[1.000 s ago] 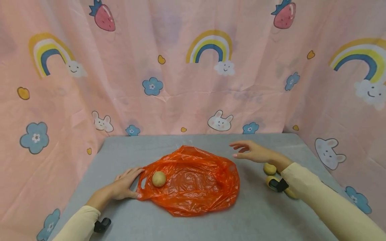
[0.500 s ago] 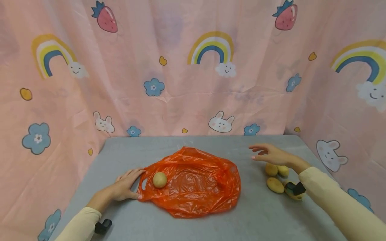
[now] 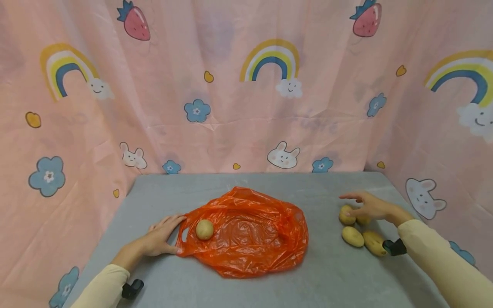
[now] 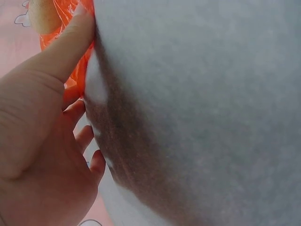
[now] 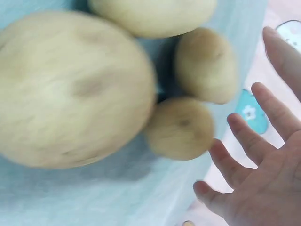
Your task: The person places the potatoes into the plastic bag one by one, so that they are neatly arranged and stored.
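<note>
An orange plastic bag lies spread flat on the grey table. On its left end, beside the handle hole, sits one potato. My left hand rests at that end, thumb and fingertips touching the bag's edge; the left wrist view shows the thumb lying on the orange plastic. To the right is a cluster of several potatoes. Over the far ones hovers my right hand, fingers spread and nothing held. In the right wrist view those fingers spread beside a small potato.
The grey table is enclosed at the back and sides by a pink patterned curtain. Dark wrist-worn devices show at both cuffs. A large potato is close to the right wrist camera.
My right hand has moved right, away from the bag, and come down over the potato cluster, uncovering more of it. My left hand, the bag and the potato on it stay put.
</note>
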A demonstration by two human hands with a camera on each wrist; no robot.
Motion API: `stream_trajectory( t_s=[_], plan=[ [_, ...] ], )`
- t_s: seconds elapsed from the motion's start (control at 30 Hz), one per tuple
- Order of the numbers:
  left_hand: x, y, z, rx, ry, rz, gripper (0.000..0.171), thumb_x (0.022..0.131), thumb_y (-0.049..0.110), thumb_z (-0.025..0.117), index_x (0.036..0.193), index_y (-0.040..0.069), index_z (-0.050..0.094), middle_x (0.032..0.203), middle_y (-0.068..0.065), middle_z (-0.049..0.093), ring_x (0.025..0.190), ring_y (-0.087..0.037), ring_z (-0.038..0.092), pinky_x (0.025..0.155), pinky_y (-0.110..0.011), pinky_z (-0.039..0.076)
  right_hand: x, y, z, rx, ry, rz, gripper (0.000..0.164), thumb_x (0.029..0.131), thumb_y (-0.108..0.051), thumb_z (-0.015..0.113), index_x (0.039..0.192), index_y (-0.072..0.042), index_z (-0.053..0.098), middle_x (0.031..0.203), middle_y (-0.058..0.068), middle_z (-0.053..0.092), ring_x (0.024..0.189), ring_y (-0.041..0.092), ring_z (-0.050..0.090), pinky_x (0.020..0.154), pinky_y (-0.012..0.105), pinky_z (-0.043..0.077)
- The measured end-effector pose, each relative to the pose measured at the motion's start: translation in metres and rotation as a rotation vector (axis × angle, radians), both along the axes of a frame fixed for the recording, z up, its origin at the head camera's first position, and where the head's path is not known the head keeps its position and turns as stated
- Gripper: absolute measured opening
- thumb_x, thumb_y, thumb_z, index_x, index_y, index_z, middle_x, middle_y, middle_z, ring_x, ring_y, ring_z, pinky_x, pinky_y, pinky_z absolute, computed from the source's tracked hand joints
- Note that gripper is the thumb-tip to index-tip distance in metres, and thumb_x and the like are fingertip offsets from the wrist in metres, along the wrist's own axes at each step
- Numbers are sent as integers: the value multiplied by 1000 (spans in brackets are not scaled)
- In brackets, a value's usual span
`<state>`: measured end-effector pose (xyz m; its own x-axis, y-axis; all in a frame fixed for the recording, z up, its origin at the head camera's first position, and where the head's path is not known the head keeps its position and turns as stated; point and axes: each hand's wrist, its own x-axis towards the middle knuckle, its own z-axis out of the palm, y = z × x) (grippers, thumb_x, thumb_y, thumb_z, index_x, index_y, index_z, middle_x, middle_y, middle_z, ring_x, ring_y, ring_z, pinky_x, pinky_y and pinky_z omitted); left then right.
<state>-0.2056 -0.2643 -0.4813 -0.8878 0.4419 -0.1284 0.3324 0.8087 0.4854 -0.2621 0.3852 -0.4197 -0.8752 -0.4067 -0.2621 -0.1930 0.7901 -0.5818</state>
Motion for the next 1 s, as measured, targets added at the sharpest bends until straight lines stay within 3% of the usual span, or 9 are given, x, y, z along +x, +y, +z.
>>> stream_trajectory(
  t_s=[0.23,0.33,0.57,0.7,0.77,1.0],
  plan=[
    [0,1,-1,-16,-37,19,104,76,50,84,157,9,33,165,-20,28,148,-52,24,105,-82,19,3,13,-19,19,50,50,63,89,-18,77,138,12,52,142,44,45,129,66,39,98,73,41],
    [0,2,2,-7,-30,13,104,76,50,84,157,8,33,164,-22,28,147,-55,24,104,-83,19,4,15,-21,23,43,50,63,90,-18,76,139,13,50,141,43,47,129,61,44,98,69,43],
    [1,1,2,18,-9,-2,105,75,54,83,156,7,34,163,-24,29,146,-55,25,102,-82,21,2,15,-20,14,65,92,65,91,-18,74,140,16,47,140,42,49,129,62,44,100,68,44],
    [1,0,3,15,-15,9,105,76,51,83,156,7,33,164,-22,29,147,-54,24,104,-81,21,-1,13,-20,14,91,124,64,91,-18,74,137,19,49,137,39,54,127,57,50,97,40,53],
    [2,-1,4,15,-17,17,104,76,50,83,157,7,33,164,-22,28,147,-54,23,105,-81,20,-2,12,-20,21,106,130,65,91,-20,75,137,19,49,137,38,55,127,55,52,95,32,52],
    [1,-1,1,22,2,-6,103,77,53,82,156,9,34,163,-24,29,146,-56,24,101,-85,19,2,12,-24,61,140,117,72,85,-21,81,135,20,50,135,39,56,124,55,53,97,58,49]
  ],
)
